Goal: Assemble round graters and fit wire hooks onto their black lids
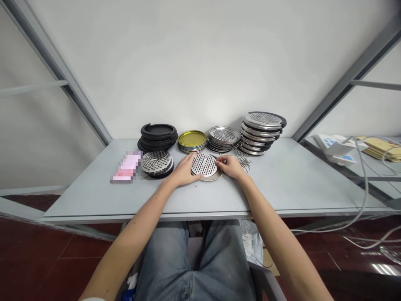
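Note:
In the middle of the table lies a round perforated metal plate (204, 164), resting tilted on a plain round dish (213, 177) that shows below and right of it. My left hand (184, 170) holds the plate's left edge, thumb along the near side and fingers at the far side. My right hand (231, 166) is closed in a pinch at the plate's right edge; whatever its fingertips hold is too small to make out. Beside my right hand is a loose heap of bent wire pieces (243, 160). Left of my left hand sits a pile of rough-holed metal discs (157, 162).
Along the wall stand stacks of black rings (158, 134), yellow-topped dishes (192, 139), holed metal plates in rims (223, 137) and taller black-edged plates (263, 125). A blurred pink item (127, 167) lies left. White cables (365, 188) hang at the right.

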Tool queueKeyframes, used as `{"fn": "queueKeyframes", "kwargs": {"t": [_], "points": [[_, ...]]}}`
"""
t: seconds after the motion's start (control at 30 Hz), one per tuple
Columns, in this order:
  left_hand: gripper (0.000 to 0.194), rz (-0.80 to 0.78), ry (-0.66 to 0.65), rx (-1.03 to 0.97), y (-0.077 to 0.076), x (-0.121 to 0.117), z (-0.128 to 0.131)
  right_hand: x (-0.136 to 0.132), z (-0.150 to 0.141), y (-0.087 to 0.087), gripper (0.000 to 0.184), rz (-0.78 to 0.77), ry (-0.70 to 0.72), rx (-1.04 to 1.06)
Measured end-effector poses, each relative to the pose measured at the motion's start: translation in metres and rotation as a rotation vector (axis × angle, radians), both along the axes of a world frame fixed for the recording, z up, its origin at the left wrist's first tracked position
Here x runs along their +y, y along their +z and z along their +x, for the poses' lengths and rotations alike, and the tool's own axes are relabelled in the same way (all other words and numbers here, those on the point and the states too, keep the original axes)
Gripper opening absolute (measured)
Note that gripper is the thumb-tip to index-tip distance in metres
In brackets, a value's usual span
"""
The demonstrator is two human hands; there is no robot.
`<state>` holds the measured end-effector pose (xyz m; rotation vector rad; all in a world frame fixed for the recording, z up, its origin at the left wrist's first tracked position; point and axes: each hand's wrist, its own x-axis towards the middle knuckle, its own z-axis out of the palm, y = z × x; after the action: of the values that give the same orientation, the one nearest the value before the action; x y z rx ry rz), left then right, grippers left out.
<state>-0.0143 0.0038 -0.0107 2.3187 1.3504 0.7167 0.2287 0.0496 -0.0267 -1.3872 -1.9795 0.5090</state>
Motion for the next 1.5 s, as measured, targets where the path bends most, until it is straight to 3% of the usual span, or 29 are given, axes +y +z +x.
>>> {"fn": "queueKeyframes", "kwargs": {"t": [0.37, 0.47, 0.8, 0.93, 1.5], "points": [[0.09, -0.031, 0.032, 0.017, -0.001, 0.0, 0.0, 0.001, -0.003, -0.005, 0.02, 0.064, -0.05, -0.089], [0.086, -0.009, 0.012, 0.037, -0.003, 0.001, -0.001, 0.001, -0.002, -0.006, 0.031, 0.068, -0.074, -0.067], [0.042, 0.172, 0.086, -0.078, -0.008, 0.01, 0.0, -0.001, 0.0, 0.0, 0.026, 0.068, -0.12, -0.091], [0.031, 0.197, 0.048, -0.094, -0.007, 0.009, 0.001, -0.002, 0.0, 0.002, 0.024, 0.053, -0.099, -0.134], [0.035, 0.175, 0.107, 0.037, -0.011, 0.01, -0.002, 0.0, 0.001, 0.001, 0.031, 0.004, -0.069, -0.139]]}}
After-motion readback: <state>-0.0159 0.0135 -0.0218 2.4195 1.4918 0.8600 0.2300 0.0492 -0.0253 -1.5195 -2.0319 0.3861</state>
